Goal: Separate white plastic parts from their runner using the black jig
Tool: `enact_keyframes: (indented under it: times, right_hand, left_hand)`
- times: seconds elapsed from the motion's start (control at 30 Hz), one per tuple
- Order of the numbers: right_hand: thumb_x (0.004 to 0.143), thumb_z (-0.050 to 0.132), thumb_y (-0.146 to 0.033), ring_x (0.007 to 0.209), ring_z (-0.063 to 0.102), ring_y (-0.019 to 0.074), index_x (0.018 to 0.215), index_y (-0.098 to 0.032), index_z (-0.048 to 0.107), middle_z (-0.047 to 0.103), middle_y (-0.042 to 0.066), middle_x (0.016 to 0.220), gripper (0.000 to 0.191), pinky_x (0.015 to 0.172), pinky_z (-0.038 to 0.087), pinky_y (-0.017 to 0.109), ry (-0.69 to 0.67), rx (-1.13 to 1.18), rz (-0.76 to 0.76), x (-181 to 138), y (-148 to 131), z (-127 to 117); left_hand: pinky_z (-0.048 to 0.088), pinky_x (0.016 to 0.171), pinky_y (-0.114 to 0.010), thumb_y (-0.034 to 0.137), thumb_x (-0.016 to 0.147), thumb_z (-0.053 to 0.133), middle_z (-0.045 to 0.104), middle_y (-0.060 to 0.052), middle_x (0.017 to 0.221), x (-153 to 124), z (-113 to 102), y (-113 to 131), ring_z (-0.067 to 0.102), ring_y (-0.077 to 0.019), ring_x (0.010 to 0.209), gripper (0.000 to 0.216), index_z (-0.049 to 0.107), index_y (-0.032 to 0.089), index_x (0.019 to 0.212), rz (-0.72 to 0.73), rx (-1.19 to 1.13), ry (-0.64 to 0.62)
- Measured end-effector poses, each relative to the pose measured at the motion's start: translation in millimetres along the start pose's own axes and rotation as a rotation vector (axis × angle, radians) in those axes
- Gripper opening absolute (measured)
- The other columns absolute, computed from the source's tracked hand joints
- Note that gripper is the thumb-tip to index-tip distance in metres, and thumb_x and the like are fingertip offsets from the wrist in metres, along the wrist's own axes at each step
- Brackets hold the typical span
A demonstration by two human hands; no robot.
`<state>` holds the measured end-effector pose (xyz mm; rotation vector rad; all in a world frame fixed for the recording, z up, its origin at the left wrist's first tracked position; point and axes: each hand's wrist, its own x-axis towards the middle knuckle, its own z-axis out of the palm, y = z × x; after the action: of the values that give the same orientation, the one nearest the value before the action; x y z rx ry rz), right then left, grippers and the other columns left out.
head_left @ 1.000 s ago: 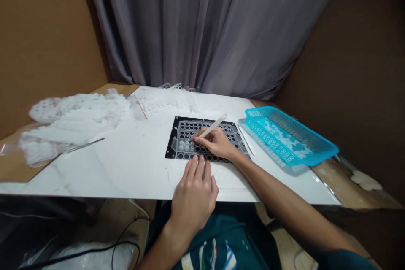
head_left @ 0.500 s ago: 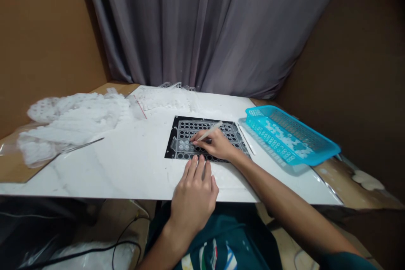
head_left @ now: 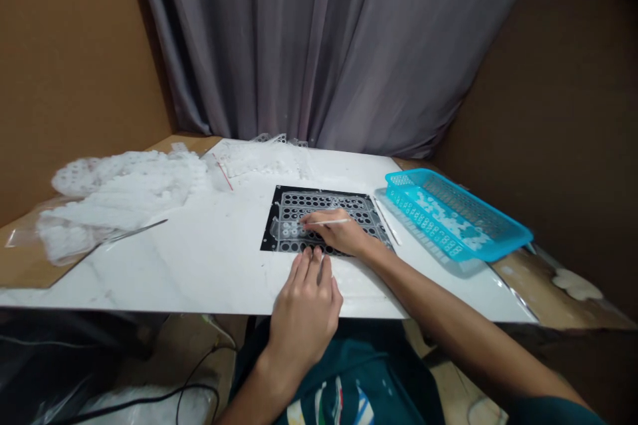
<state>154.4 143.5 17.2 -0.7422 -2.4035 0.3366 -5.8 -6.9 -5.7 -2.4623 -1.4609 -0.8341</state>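
Observation:
A black board (head_left: 268,239) lies on the white tabletop, bearing a clear sheet with rows of round openings (head_left: 304,201). Several small whitish round pieces (head_left: 293,230) fill openings at its left side. My right hand (head_left: 343,234) rests over the middle of the board, its fingers closed on a slim pale stick (head_left: 335,221) like a pen. The stick lies nearly level; its tip by my fingers is too small to make out. My left hand (head_left: 305,309) is palm down with fingers stretched out, fingertips at the board's near edge.
On the right stands a blue plastic basket (head_left: 498,229) with white pieces inside. Thin white sticks (head_left: 387,220) lie beside the board. Bagged white material (head_left: 124,189) and metal tweezers (head_left: 139,231) are at left. Clear perforated sheets (head_left: 264,154) lie by the grey curtain (head_left: 299,40).
The pale stick has tipped from slanting upward to nearly level as my right hand turned. My left hand has stayed in about the same place.

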Motion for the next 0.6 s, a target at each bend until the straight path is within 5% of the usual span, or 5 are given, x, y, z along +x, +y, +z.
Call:
enact_keyframes:
  times: [0.23, 0.6]
  right_hand:
    - [0.110, 0.054, -0.025, 0.100, 0.078, 0.0213, 0.103, -0.019, 0.078, 0.082, 0.008, 0.106, 0.026, 0.090, 0.060, 0.034, 0.068, 0.129, 0.107, 7, -1, 3]
    - [0.095, 0.078, -0.033, 0.076, 0.081, 0.0236, 0.084, -0.018, 0.067, 0.080, 0.009, 0.082, 0.022, 0.071, 0.068, 0.034, 0.319, 0.692, 0.675, 29, 5, 17]
  left_hand:
    - [0.053, 0.119, -0.051, 0.019, 0.107, 0.047, 0.065, -0.021, 0.151, 0, 1, 0, 0.061, -0.0344, 0.143, 0.044, 0.065, 0.006, 0.144, 0.003, 0.012, -0.001]
    - [0.051, 0.120, -0.052, 0.020, 0.106, 0.048, 0.063, -0.020, 0.153, -2, 3, 0, 0.058, -0.0350, 0.146, 0.045, 0.066, 0.007, 0.145, -0.010, -0.001, -0.004]
